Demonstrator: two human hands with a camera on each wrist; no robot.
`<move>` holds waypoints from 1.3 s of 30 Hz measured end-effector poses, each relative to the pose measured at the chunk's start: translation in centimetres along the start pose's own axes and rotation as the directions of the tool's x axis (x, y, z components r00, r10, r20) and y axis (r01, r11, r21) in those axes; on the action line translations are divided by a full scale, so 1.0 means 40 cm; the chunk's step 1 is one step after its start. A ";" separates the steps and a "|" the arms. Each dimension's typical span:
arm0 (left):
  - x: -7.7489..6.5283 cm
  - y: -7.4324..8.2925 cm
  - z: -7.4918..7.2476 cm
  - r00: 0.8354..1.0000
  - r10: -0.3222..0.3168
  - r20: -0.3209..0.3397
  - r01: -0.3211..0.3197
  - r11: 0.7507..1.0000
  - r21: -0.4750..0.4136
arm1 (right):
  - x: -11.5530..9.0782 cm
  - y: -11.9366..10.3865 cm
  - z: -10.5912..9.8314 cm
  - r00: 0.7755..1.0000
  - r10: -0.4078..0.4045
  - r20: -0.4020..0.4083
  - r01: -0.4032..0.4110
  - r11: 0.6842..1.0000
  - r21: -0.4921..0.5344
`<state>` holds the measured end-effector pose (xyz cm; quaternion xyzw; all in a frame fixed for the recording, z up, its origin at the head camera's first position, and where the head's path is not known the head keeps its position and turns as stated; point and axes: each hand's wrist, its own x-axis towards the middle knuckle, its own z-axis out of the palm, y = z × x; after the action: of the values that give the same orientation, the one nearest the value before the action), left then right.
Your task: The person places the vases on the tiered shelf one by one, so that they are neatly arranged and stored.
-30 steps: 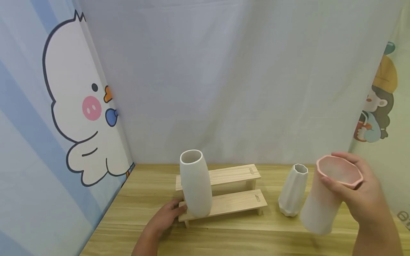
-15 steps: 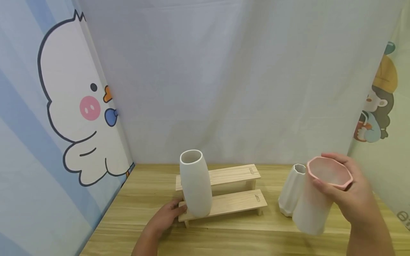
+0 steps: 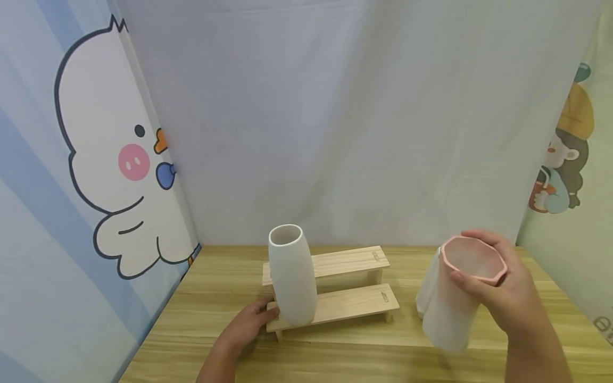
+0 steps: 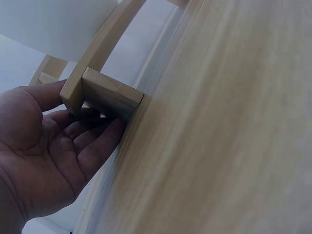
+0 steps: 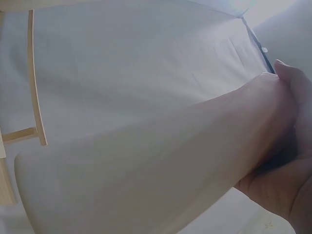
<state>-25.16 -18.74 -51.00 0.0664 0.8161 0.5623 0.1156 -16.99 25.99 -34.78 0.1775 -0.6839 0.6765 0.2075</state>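
My right hand [image 3: 503,287] grips a vase [image 3: 452,314] near its eight-sided rim. This vase fades from pink at the top to white at the bottom, tilts slightly and also fills much of the right wrist view. Behind it, mostly hidden, is a smaller white ribbed vase [image 3: 428,290]. At the left end of a two-step wooden stand [image 3: 351,306], my left hand [image 3: 246,323] holds the lower board's end. The left wrist view has its thumb at the board's end and the fingers [image 4: 100,148] by the leg underneath. A tall smooth white vase [image 3: 293,282] stands upright on the lower step.
The stand's upper step [image 3: 347,261] lies behind the lower one. All of this is on a wood-grain table [image 3: 364,359]. Behind the table hangs a plain grey-white cloth [image 3: 359,122], with cartoon-printed cloths [image 3: 33,223] at both sides.
My right hand has carried the pink-and-white vase to the left, so it now covers most of the ribbed vase. The left hand, stand and tall vase have stayed in place.
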 end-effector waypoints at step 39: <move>-0.006 -0.003 0.000 1.000 -0.022 -0.010 0.022 1.000 0.000 | 0.021 0.036 0.082 0.998 0.069 0.013 -0.068 0.996 -0.058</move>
<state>-24.93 -18.83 -51.10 0.0546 0.8174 0.5613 0.1177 -18.59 22.77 -35.57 0.1532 -0.7103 0.6620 0.1840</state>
